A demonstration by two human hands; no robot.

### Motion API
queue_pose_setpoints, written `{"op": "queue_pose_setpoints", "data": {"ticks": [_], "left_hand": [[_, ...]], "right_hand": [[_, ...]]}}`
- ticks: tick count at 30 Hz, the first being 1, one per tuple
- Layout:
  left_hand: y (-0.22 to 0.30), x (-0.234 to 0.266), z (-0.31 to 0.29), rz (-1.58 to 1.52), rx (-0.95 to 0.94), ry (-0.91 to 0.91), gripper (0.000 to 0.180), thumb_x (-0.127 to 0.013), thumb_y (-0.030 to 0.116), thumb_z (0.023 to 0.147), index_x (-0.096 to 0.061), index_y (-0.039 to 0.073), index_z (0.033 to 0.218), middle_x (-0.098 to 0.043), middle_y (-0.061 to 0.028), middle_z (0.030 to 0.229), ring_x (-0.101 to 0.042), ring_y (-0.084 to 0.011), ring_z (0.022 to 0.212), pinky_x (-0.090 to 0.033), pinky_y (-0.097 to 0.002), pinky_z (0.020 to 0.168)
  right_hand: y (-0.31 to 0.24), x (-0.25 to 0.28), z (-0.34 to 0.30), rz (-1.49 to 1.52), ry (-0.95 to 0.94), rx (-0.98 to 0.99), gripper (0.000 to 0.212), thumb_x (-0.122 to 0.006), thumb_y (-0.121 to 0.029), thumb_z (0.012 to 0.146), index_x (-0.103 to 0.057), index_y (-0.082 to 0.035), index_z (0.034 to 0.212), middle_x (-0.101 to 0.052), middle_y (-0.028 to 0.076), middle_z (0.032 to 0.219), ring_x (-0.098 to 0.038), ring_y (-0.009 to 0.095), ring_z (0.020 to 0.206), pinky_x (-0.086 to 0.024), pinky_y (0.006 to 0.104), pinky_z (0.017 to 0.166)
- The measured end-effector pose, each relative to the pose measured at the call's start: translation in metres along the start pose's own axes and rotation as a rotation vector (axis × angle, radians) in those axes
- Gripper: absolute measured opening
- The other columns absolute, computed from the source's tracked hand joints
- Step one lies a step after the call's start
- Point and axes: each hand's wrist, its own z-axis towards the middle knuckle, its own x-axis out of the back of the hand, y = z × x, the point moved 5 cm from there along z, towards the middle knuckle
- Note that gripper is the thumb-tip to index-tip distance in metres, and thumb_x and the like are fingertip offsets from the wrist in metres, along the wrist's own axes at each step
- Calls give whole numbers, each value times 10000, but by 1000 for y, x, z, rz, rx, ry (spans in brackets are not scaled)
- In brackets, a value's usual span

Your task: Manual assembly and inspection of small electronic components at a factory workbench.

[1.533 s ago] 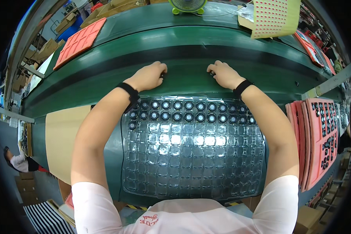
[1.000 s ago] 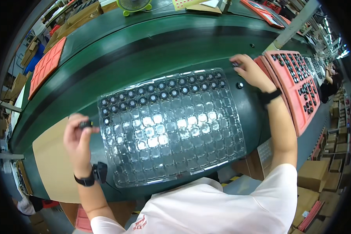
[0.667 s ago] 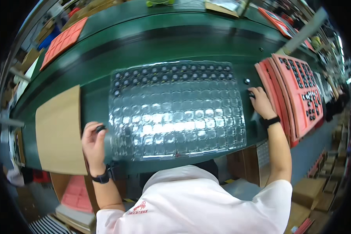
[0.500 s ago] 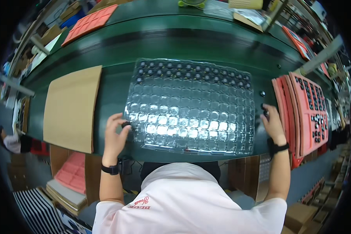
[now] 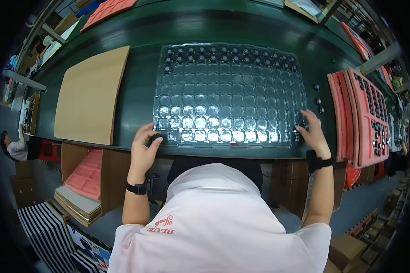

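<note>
A clear plastic tray [image 5: 232, 98] with rows of square pockets lies in front of me. Small round black parts [image 5: 213, 58] fill its far rows, with one more at the left of the third row. At the tray's near left corner, my left hand [image 5: 146, 146] pinches a small black part [image 5: 157, 136] between thumb and fingers. My right hand [image 5: 315, 132] is at the tray's right edge with thumb and forefinger apart, and I see nothing held in it. Beyond that hand, a few loose black parts [image 5: 318, 101] rest on the green surface.
A brown cardboard sheet [image 5: 91, 95] lies to the left on the green work surface [image 5: 139, 91]. Pink foam trays [image 5: 346, 118] stand stacked on the right, the outermost holding black parts. Another pink tray [image 5: 107, 13] sits at the far left, and a metal post [image 5: 380, 59] rises at the right.
The view has shifted, so the tray appears higher. My right hand has moved left to the tray's edge, leaving small black parts on the surface. The left hand still pinches its part.
</note>
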Motion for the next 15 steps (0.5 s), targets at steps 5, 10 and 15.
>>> {"op": "queue_pose_setpoints", "data": {"ticks": [5, 10, 15], "left_hand": [[50, 24, 15, 96, -108, 92, 179, -735, 0, 867, -682, -37, 1034, -676, -162, 1220, -639, -214, 1058, -514, -315, 897], [137, -3, 66, -394, -276, -116, 199, -732, -45, 863, -675, -62, 1053, -638, -107, 1058, -625, -175, 988, -504, -281, 881], [191, -76, 126, -332, -498, -296, 267, -774, -61, 822, -697, -57, 1077, -623, -114, 1052, -627, -180, 950, -529, -272, 837]], "right_hand": [[-41, 43, -10, 72, 90, 42, 588, -743, -93, 880, -530, -82, 1428, -475, 167, 1523, -468, 343, 1381, -459, 393, 1046], [-169, 96, -5, 470, 48, 283, 440, -671, -10, 892, -611, -26, 1328, -631, 109, 1299, -609, 213, 1152, -494, 339, 960], [-248, 68, 62, 1085, -7, 426, 207, -591, -35, 1005, -647, 17, 1197, -710, 118, 1109, -674, 132, 940, -531, 244, 806]]}}
